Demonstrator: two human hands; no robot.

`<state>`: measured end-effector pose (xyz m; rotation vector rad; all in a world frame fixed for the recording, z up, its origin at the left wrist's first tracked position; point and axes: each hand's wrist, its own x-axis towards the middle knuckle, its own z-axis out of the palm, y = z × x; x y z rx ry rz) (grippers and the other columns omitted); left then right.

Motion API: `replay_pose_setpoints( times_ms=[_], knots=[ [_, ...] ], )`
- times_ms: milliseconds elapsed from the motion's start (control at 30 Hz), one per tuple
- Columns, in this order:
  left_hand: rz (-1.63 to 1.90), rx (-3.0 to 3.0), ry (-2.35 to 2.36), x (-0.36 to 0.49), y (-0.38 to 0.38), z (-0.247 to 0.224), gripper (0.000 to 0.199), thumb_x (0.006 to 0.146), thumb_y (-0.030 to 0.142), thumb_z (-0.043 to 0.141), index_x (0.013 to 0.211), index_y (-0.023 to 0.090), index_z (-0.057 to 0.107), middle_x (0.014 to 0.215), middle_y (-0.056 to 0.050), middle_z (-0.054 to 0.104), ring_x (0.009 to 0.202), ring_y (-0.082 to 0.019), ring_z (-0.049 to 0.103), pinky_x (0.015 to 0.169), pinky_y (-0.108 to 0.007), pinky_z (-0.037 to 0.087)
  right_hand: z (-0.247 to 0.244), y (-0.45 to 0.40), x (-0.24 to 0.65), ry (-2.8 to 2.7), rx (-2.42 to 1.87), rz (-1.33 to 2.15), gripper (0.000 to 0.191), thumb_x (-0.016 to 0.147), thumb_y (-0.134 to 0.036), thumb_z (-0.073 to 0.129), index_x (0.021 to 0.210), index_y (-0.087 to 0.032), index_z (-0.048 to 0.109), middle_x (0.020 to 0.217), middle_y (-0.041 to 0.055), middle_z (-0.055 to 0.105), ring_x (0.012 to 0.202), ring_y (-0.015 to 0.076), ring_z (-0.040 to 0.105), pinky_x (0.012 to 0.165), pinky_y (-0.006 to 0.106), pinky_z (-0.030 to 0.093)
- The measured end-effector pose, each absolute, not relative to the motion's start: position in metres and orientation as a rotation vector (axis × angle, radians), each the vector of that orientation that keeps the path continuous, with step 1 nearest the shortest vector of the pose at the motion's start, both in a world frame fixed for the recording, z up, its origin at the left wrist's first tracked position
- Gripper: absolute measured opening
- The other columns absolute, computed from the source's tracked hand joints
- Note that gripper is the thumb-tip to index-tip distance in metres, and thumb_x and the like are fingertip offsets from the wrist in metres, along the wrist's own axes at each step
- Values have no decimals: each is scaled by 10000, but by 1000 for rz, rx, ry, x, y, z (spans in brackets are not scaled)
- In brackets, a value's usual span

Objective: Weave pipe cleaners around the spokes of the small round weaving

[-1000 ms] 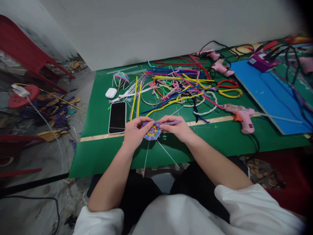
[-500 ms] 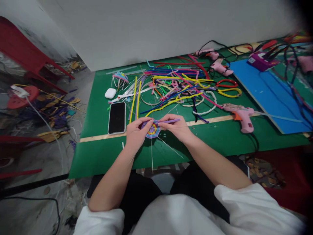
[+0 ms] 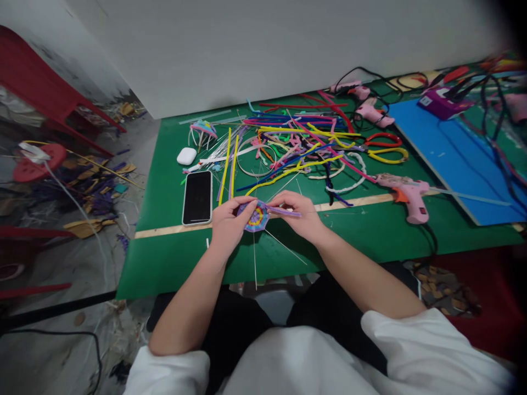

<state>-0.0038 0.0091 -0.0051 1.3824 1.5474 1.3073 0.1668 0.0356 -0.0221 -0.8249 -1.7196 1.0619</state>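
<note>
Near the table's front edge, my left hand [image 3: 229, 219] pinches a small woven disc [image 3: 257, 218] by its left side. The disc has purple, yellow, red and blue rings, and thin pale spokes stick out from it on several sides. My right hand [image 3: 300, 213] is closed at the disc's right edge, fingers around a purple pipe cleaner [image 3: 284, 211] that runs from the disc and lies across the fingers. Part of the disc is hidden under the left thumb and fingers.
A phone [image 3: 197, 197] and a white earbud case [image 3: 186, 156] lie left. Behind are heaped coloured pipe cleaners [image 3: 296, 145], a small umbrella-shaped craft piece [image 3: 202, 130] and scissors [image 3: 387, 155]. To the right are a pink glue gun [image 3: 409, 195], a blue board [image 3: 461, 164] and a purple power block [image 3: 444, 103].
The purple pipe cleaner's free end has swung down toward me, now lying lower across my right fingers. My right hand has shifted slightly; my left hand keeps its hold on the disc.
</note>
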Motion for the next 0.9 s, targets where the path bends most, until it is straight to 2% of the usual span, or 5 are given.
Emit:
replay_pose_setpoints(
  times_ms=[200,433,667,900],
  knots=[
    [1288,1405,1519,-4,11,-7,161,704,314,678,780,175,711,779,-20,707,698,-127,646,634,-210,525,-21,35,165,-1759,-839,895,63,789,-234,618,761,-202,664,753,6,653,717,118,593,655,254,461],
    [1249,1493,1547,-4,8,-5,152,723,310,662,789,183,713,793,-17,711,717,-126,648,653,-205,523,-20,35,164,-1768,-903,894,79,763,-270,645,721,-205,659,730,7,640,685,122,573,613,255,450],
    [1282,1619,1494,-4,5,-4,144,752,307,642,805,195,716,819,-21,713,750,-137,656,714,-234,525,-12,36,162,-1510,-1015,1241,124,640,-267,722,620,-178,638,659,-8,612,613,108,558,533,226,436],
    [1190,1839,1464,-8,3,4,141,769,298,626,829,210,718,798,-8,716,709,-126,656,698,-222,519,-18,39,163,-1398,-991,1550,275,516,-304,801,640,-157,604,629,-32,573,547,76,513,498,203,410]
  ],
)
